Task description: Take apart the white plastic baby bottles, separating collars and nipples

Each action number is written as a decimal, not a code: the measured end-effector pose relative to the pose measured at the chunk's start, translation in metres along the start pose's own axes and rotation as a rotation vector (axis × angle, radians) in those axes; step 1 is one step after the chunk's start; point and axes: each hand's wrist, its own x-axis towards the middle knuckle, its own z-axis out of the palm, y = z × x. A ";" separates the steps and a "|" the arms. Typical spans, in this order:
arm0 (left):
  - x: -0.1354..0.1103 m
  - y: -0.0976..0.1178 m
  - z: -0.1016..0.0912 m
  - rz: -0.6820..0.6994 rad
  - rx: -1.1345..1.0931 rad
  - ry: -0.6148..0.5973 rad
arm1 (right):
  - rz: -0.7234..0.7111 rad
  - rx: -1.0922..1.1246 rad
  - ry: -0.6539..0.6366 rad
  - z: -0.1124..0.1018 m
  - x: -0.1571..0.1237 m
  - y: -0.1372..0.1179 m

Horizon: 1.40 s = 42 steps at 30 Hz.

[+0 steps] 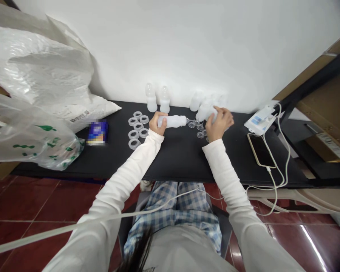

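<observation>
My left hand (158,124) is closed around a white baby bottle (174,121), tilted on its side with the neck pointing right. A small clear piece shows at its mouth, too small to make out. My right hand (219,122) curls its fingers over another white bottle (211,114), partly hidden by the hand. Clear teats (200,127) lie loose on the black table between the hands, several of them. Left of my left hand are several translucent collar rings (134,134). Two capped bottles (151,100) stand upright by the wall.
More white bottles (196,101) stand behind my right hand. A phone (260,150) on a charging cable and a white power strip (260,120) lie at the right. Plastic bags (45,68) and a blue box (98,132) occupy the left. A pale cable (107,217) crosses my lap.
</observation>
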 end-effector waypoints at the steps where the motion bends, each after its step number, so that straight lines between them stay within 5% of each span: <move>1: 0.001 0.000 0.000 -0.035 -0.027 0.012 | 0.069 -0.055 0.074 0.002 0.002 0.006; 4: 0.004 -0.005 0.000 -0.166 -0.117 0.010 | 0.215 -0.147 0.164 0.007 0.006 0.022; 9: 0.006 -0.012 0.001 -0.313 -0.265 -0.030 | 0.299 -0.119 0.088 0.010 0.006 0.031; 13: 0.006 -0.014 0.002 -0.333 -0.279 -0.022 | 0.285 -0.091 0.058 0.004 0.005 0.027; 17: 0.006 -0.016 0.004 -0.325 -0.272 -0.023 | 0.260 -0.059 0.175 -0.007 0.008 0.019; 22: 0.006 -0.018 0.009 -0.322 -0.296 0.010 | 0.063 0.078 0.257 -0.015 0.011 0.010; 26: 0.006 -0.021 0.015 -0.328 -0.326 0.066 | -0.076 0.387 0.169 -0.009 0.003 -0.005; 33: 0.007 -0.021 0.020 -0.338 -0.390 0.067 | 0.035 0.673 0.021 0.006 -0.022 -0.034; 42: 0.011 -0.007 0.017 -0.509 -0.435 -0.084 | -0.210 0.530 -0.148 0.015 -0.035 -0.036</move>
